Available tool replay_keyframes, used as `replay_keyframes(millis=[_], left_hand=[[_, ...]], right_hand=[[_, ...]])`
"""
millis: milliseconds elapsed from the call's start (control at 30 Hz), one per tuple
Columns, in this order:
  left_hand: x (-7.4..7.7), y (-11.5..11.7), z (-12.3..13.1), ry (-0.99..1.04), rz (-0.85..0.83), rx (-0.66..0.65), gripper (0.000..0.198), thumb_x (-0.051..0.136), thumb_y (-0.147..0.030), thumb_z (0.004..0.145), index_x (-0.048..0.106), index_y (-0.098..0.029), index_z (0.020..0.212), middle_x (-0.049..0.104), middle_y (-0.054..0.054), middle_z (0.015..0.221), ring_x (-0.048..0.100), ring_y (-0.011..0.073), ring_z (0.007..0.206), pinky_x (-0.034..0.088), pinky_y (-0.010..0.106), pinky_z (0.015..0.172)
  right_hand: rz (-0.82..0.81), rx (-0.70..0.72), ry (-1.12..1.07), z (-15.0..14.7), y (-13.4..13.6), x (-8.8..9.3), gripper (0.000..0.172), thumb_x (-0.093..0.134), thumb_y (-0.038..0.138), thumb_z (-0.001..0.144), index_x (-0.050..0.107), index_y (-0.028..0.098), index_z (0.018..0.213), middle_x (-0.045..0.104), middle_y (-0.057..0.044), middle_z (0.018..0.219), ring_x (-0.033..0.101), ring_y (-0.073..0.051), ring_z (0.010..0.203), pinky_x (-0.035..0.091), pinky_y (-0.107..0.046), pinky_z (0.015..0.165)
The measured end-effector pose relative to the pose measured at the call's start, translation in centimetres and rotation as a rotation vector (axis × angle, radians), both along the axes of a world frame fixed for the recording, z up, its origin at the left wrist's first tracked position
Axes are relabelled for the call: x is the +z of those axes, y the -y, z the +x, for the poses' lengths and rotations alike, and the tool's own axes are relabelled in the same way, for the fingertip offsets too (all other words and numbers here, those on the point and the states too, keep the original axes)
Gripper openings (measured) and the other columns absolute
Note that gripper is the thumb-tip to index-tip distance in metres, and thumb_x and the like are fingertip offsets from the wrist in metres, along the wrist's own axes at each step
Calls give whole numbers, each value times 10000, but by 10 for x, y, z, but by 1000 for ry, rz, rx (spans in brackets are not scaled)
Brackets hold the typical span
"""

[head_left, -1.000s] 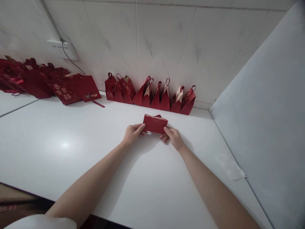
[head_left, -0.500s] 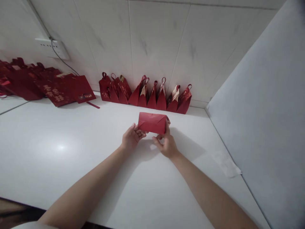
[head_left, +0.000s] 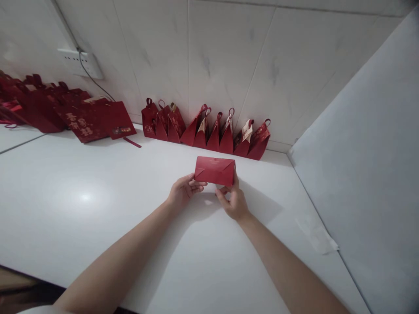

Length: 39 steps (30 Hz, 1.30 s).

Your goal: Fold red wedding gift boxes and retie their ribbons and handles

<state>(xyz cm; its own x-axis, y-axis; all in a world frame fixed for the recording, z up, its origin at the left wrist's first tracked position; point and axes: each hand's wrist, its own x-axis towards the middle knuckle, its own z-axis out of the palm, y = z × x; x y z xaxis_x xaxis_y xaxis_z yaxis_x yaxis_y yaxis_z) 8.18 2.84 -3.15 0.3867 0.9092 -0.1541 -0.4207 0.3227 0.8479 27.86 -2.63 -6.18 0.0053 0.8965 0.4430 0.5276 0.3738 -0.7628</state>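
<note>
A small red paper gift box (head_left: 215, 171) is held above the white table (head_left: 108, 226), with a folded, creased side facing me. My right hand (head_left: 233, 200) grips its right end, its fingers partly hidden behind the box. At the lower left corner, my left hand (head_left: 186, 188) touches the box with its thumb and fingers; the other fingers curl loosely below. A row of similar small red boxes (head_left: 225, 141) with ribbon loops on top stands against the wall beyond my hands.
At the back left are several larger red gift bags (head_left: 42, 107) and a flat red card (head_left: 118, 120) with a ribbon. A wall socket (head_left: 80, 62) with a cable is above them. A white tissue-like piece (head_left: 319, 235) lies by the pale panel (head_left: 366, 144) on the right.
The view has shifted slightly, so most things appear a little further right. Both hands keep hold of the red box, which has turned slightly and shows more of its creased side.
</note>
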Motion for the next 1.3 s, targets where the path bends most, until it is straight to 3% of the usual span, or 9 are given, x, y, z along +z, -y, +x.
replay_keyframes(millis=[267, 533, 633, 767, 933, 1033, 1100, 1233, 1300], left_hand=[[0, 7, 2, 30, 105, -106, 356, 630, -370, 852, 644, -206, 1168, 747, 83, 870, 648, 215, 814, 466, 346, 806], [0, 6, 4, 3, 132, -75, 399, 631, -400, 838, 626, -209, 1188, 711, 89, 1003, 631, 191, 784, 473, 324, 758], [0, 5, 6, -75, 100, -73, 473, 676, -417, 817, 587, -238, 1246, 670, 85, 1174, 650, 211, 892, 497, 328, 779], [-2, 0, 9, -67, 39, -13, 571, 608, -595, 828, 596, -218, 1257, 644, 130, 1259, 626, 313, 1103, 535, 396, 824], [-5, -3, 10, -117, -43, -63, 502, 642, -549, 824, 663, -159, 1139, 702, 143, 1156, 647, 330, 1090, 520, 420, 923], [-3, 2, 8, -200, 73, -80, 376, 683, -451, 827, 644, -167, 1070, 719, 108, 1076, 679, 269, 968, 522, 383, 900], [-2, 4, 6, -254, 231, -39, 316, 653, -459, 854, 618, -180, 998, 712, 81, 1037, 675, 233, 903, 528, 363, 856], [-4, -2, -1, -424, 582, 42, 274, 632, -401, 874, 613, -220, 1079, 582, 84, 1341, 585, 267, 1162, 463, 403, 1011], [-7, -8, -4, -457, 618, 12, 340, 632, -362, 869, 589, -240, 1183, 546, 96, 1385, 528, 288, 1252, 445, 436, 1044]], right_hand=[[31, 45, 6, -1, 0, -3, 926, 602, 445, 894, 11, 206, 1566, 712, -120, 1089, 689, -262, 828, 564, -372, 668], [-50, 82, -143, -2, -1, -2, 849, 560, 484, 915, 72, 221, 1558, 710, -108, 1075, 695, -260, 868, 559, -401, 770], [-139, 84, -326, 3, -7, -4, 671, 463, 551, 949, 227, 232, 1491, 711, -107, 1043, 694, -245, 831, 557, -383, 741], [-178, -7, -468, 11, -15, -8, 517, 339, 672, 939, 479, 238, 1183, 679, -93, 1013, 667, -245, 889, 552, -342, 665], [-160, 102, -442, 11, -12, -3, 534, 322, 675, 947, 581, 219, 1046, 691, -84, 1046, 653, -266, 1004, 530, -392, 888], [-194, 181, -511, 7, -7, 3, 466, 442, 587, 951, 562, 213, 1201, 666, -102, 1208, 639, -286, 1100, 525, -408, 940], [-155, 116, -472, 5, -6, 5, 405, 504, 527, 942, 560, 225, 1206, 667, -99, 1200, 645, -281, 1081, 529, -414, 945], [70, -52, -295, 6, -10, 2, 328, 563, 422, 925, 581, 254, 1207, 612, -95, 1283, 566, -278, 1212, 445, -453, 1078], [61, -38, -304, 8, -14, -1, 353, 581, 408, 913, 570, 264, 1234, 587, -88, 1334, 558, -271, 1232, 466, -458, 1065]])
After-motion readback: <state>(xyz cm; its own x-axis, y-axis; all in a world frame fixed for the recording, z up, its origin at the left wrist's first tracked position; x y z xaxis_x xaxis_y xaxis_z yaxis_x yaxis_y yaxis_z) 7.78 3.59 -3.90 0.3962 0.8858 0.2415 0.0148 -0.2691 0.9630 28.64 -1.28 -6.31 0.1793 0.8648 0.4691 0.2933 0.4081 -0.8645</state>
